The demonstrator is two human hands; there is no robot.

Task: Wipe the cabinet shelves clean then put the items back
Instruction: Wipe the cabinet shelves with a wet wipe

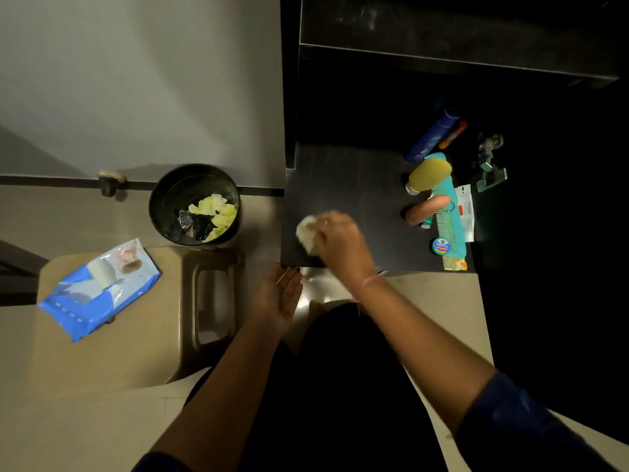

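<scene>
Landmark: dark cabinet shelf [360, 185], lower one, seen from above.
R hand [337, 240]: on shelf's front-left part, fingers curled round a white wipe [306, 233], pressing it on the shelf; blurred.
L hand [277, 298]: just off shelf's front-left corner, palm up, fingers relaxed & holding nothing; fingertips near the front edge.
Items: bunched on shelf's right side, well apart from the wipe.
Blue bottle [432, 136]: rearmost of the bunch, lying down, w/ an orange-tipped stick [452, 134] just beside it.
Yellow bottle [429, 175]: in front of the blue one, on its side.
Teal comb [447, 212]: runs front-to-back along shelf's right side; small round tin [441, 247] lay on it nr the front.
Pink tube [427, 209]: touching the comb's left side.
Bin [194, 202]: left of shelf, on floor, yellow scraps inside.
Wipes pack [100, 287]: blue, further left of shelf, on a beige stool [163, 321].
</scene>
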